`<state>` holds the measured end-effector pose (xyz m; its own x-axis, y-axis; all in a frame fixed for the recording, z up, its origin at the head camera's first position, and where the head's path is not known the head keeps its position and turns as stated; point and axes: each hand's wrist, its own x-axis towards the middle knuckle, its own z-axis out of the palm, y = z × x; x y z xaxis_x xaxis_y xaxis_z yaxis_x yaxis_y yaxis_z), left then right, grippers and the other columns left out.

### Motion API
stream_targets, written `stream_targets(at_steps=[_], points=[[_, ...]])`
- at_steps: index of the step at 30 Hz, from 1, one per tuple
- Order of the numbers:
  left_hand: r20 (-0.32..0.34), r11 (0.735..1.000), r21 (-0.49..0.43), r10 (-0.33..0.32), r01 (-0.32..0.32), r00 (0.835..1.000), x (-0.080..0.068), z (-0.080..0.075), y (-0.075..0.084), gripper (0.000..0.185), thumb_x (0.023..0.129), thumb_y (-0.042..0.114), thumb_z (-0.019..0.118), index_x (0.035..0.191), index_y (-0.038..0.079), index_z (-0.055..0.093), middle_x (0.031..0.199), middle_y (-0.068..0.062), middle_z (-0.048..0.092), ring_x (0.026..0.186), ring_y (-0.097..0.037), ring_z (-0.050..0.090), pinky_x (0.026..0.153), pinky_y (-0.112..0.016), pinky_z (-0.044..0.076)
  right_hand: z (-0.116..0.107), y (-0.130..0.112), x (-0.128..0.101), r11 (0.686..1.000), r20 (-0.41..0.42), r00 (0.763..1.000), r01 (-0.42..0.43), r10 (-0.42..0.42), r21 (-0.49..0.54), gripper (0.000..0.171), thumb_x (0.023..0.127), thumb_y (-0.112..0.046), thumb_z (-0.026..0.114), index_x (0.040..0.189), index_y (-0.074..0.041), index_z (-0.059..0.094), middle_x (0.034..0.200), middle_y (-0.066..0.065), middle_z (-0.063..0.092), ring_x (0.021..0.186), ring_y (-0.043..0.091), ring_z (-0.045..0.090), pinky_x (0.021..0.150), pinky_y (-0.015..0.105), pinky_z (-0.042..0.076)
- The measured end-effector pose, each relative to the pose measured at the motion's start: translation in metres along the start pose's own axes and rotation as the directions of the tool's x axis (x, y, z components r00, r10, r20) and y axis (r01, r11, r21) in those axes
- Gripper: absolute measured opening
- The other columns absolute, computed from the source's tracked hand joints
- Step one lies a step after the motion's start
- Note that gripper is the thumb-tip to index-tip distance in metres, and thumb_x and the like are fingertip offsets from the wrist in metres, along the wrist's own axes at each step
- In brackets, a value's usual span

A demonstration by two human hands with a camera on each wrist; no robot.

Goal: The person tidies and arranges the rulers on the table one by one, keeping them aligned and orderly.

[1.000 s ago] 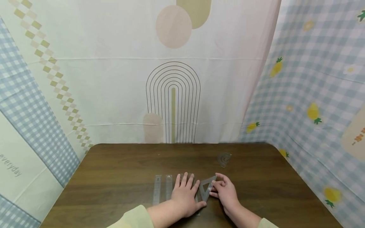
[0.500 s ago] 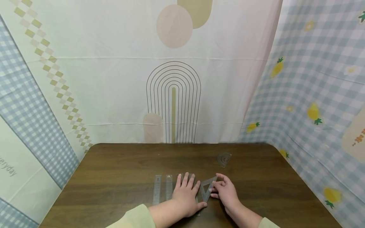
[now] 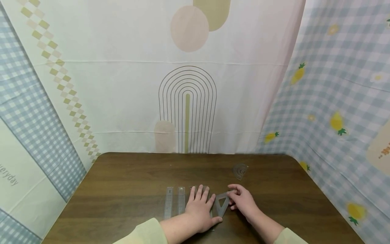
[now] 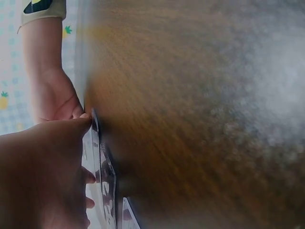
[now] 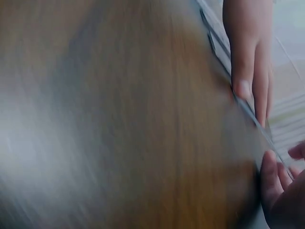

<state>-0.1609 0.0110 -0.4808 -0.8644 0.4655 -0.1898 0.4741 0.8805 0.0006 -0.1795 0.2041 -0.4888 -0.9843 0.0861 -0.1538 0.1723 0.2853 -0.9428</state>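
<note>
My left hand (image 3: 199,211) lies flat with fingers spread over a clear flat piece, mostly hidden beneath it. Its thumb reaches the lower tip of a clear triangular set square (image 3: 220,211). At the set square's upper right corner, my right hand (image 3: 243,202) pinches the edge between thumb and fingers. The right wrist view, blurred, has the right hand (image 5: 286,200) around the thin edge, with the left hand (image 5: 248,52) farther up it. Two clear straight rulers, one (image 3: 168,203) at the far left and one (image 3: 181,200) nearer, lie left of the left hand.
A clear protractor (image 3: 240,171) lies behind the right hand, toward the back of the brown wooden table (image 3: 131,176). Patterned cloth (image 3: 128,101) hangs behind the table and along both sides.
The set square's right corner has turned slightly down, and the right hand's fingers have shifted a little over it. The left hand stays in place; the head view has swung slightly.
</note>
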Motion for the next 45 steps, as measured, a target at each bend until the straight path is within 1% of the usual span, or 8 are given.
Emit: stream_targets(at_steps=[4,8,11,15,19,25,35,45], points=[[0.002,1.0,-0.005,0.003,-0.003,1.0,0.001,0.0,0.0,0.085,0.086,0.083,0.033,0.156,0.034,0.031,0.165,-0.001,0.019,0.152,-0.028,0.009,0.119,-0.055,0.005,-0.011,0.0,0.006,0.984,0.085,0.994,0.086,-0.073,-0.154,0.032,0.095,-0.01,0.064,0.124,0.002,0.062,0.086,0.008,0.063,0.07,0.019,0.058,0.054,0.032,0.053],[0.008,1.0,-0.009,0.003,-0.003,1.0,0.001,-0.001,0.001,0.085,0.087,0.082,0.034,0.156,0.034,0.031,0.165,-0.001,0.019,0.152,-0.027,0.009,0.119,-0.055,0.005,-0.023,0.0,0.013,0.93,0.202,0.967,0.21,-0.153,-0.302,0.034,0.094,-0.018,0.068,0.123,-0.002,0.064,0.089,0.004,0.061,0.074,0.018,0.056,0.058,0.031,0.05],[0.009,1.0,-0.008,0.004,-0.004,1.0,0.002,-0.002,0.001,0.085,0.087,0.082,0.034,0.156,0.034,0.031,0.164,-0.001,0.019,0.152,-0.027,0.009,0.119,-0.055,0.005,-0.032,0.0,0.018,0.86,0.298,0.929,0.329,-0.22,-0.39,0.036,0.094,-0.025,0.069,0.124,-0.006,0.065,0.096,0.001,0.061,0.079,0.016,0.055,0.064,0.029,0.047],[0.006,1.0,-0.001,0.002,-0.002,1.0,0.001,-0.004,0.001,0.085,0.087,0.083,0.034,0.156,0.034,0.031,0.164,-0.002,0.02,0.152,-0.027,0.009,0.119,-0.055,0.006,-0.04,0.002,0.023,0.758,0.415,0.858,0.48,-0.302,-0.442,0.039,0.094,-0.029,0.07,0.127,-0.008,0.065,0.106,0.001,0.06,0.083,0.012,0.052,0.069,0.027,0.045],[-0.003,1.0,-0.001,-0.001,0.001,1.0,0.001,-0.004,0.002,0.086,0.086,0.083,0.033,0.156,0.033,0.032,0.164,-0.002,0.02,0.152,-0.028,0.009,0.119,-0.055,0.005,-0.044,0.001,0.025,0.706,0.49,0.81,0.55,-0.322,-0.446,0.042,0.093,-0.03,0.07,0.128,-0.008,0.064,0.109,0.001,0.059,0.083,0.011,0.053,0.071,0.027,0.047],[-0.01,1.0,-0.004,-0.004,0.004,1.0,0.001,-0.004,0.002,0.085,0.086,0.083,0.034,0.156,0.033,0.033,0.164,-0.002,0.021,0.152,-0.028,0.01,0.119,-0.054,0.005,-0.046,-0.002,0.025,0.691,0.55,0.781,0.572,-0.294,-0.443,0.041,0.092,-0.026,0.072,0.129,-0.01,0.064,0.108,-0.001,0.056,0.09,0.014,0.057,0.076,0.03,0.049],[0.011,0.999,-0.043,0.016,-0.015,1.0,0.004,-0.003,-0.002,0.085,0.087,0.082,0.035,0.157,0.034,0.03,0.165,-0.003,0.019,0.152,-0.029,0.007,0.119,-0.055,0.003,-0.05,-0.001,0.026,0.679,0.603,0.754,0.588,-0.262,-0.44,0.043,0.093,-0.029,0.071,0.132,-0.011,0.063,0.108,-0.002,0.055,0.093,0.014,0.056,0.077,0.033,0.049],[0.008,0.998,-0.035,0.045,-0.045,0.999,0.001,-0.01,-0.005,0.084,0.084,0.083,0.04,0.156,0.039,0.03,0.164,-0.001,0.02,0.152,-0.029,0.01,0.119,-0.055,0.007,-0.052,0.001,0.019,0.6,0.593,0.752,0.624,-0.287,-0.5,0.042,0.095,-0.036,0.067,0.13,-0.011,0.066,0.105,-0.007,0.057,0.089,0.009,0.054,0.076,0.031,0.048]])
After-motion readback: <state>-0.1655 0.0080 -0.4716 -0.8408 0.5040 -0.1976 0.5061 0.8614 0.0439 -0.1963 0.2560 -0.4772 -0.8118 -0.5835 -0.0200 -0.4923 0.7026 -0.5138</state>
